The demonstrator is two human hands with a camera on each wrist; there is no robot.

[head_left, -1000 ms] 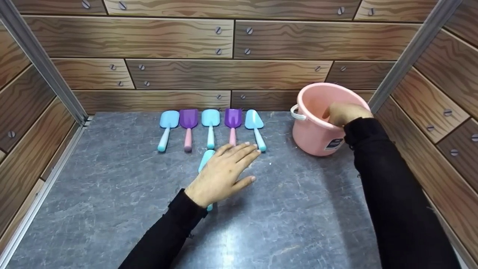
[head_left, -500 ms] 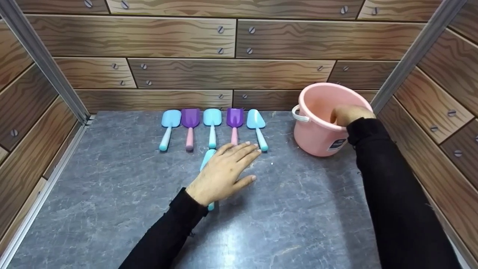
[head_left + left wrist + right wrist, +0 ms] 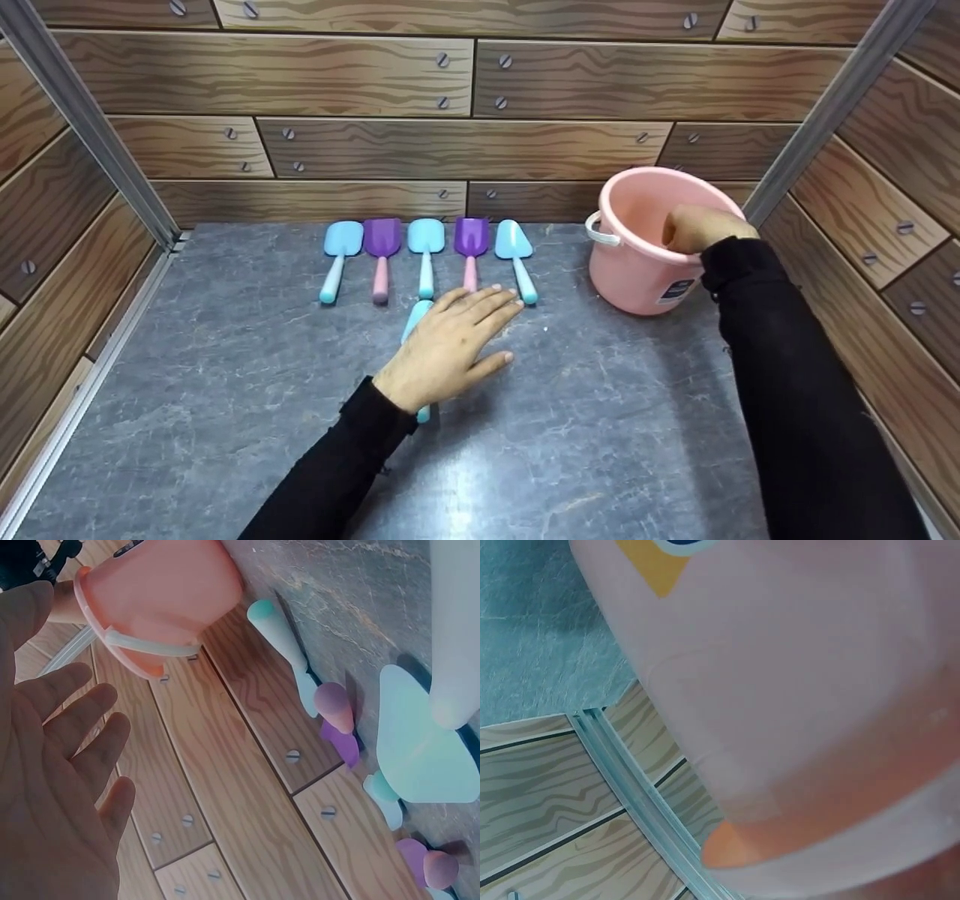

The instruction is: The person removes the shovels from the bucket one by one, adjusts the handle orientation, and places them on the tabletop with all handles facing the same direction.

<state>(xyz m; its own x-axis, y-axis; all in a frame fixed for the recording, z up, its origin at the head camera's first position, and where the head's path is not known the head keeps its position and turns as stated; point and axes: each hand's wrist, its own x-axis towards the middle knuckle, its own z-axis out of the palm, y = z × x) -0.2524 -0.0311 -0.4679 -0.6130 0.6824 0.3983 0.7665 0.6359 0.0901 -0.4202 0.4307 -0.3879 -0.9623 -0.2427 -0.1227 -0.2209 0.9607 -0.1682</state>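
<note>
My right hand [image 3: 705, 227] reaches over the near rim of the pink bucket [image 3: 637, 281]. Its fingers are down inside, so whatever they touch or hold is hidden. In the right wrist view the bucket wall [image 3: 742, 705] fills most of the picture. My left hand [image 3: 450, 345], fingers straight and thumb spread, hovers palm down over a turquoise toy shovel [image 3: 415, 319], covering its middle. The left wrist view shows the left palm [image 3: 60, 802] holding nothing, with that shovel's blade [image 3: 420, 746] off to the side.
Behind the left hand lies a row of toy shovels: a blue one [image 3: 343, 238], a purple one [image 3: 381, 237], another blue one [image 3: 426, 235], another purple one [image 3: 471, 237] and a pointed blue trowel [image 3: 512, 240]. Wood-patterned walls [image 3: 360, 150] enclose the grey tabletop [image 3: 225, 375].
The right hand has shifted very slightly inside the bucket, its fingers showing less than a second ago. The left hand and the shovels stay as they were.
</note>
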